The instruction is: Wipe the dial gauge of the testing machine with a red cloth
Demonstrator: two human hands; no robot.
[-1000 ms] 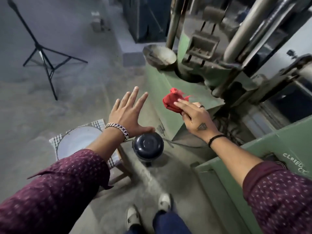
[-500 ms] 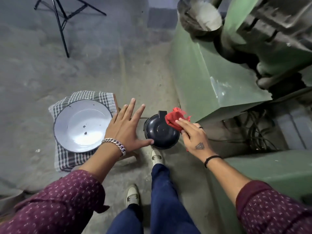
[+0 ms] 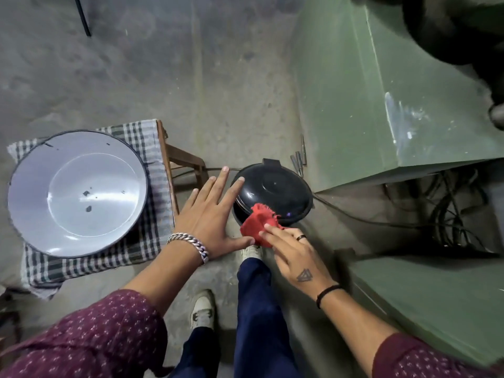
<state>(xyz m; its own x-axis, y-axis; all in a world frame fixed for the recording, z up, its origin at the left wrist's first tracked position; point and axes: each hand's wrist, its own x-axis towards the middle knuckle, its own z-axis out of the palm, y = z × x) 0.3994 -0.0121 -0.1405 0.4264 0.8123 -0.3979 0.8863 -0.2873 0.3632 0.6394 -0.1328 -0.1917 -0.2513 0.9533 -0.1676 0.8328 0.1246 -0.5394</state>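
My right hand [image 3: 293,253] holds a crumpled red cloth [image 3: 259,221] at its fingertips, low in the middle of the view. The cloth overlaps the near edge of a round black dome-shaped object [image 3: 275,193] on the floor; whether it touches is unclear. My left hand [image 3: 210,214] is spread flat with fingers apart, holding nothing, its fingertips over the black object's left rim. The green testing machine [image 3: 354,91] fills the right side. No dial gauge shows in this view.
A white enamel basin [image 3: 76,192] sits on a checked cloth [image 3: 136,241] over a wooden stool at the left. Dark cables [image 3: 450,214] tangle under the machine. A green cabinet [image 3: 436,296] stands at the lower right. My legs and shoes [image 3: 203,309] are below.
The view has tilted down from the machine's upper parts to the floor. Both hands have dropped toward the black object, the right still holding the red cloth.
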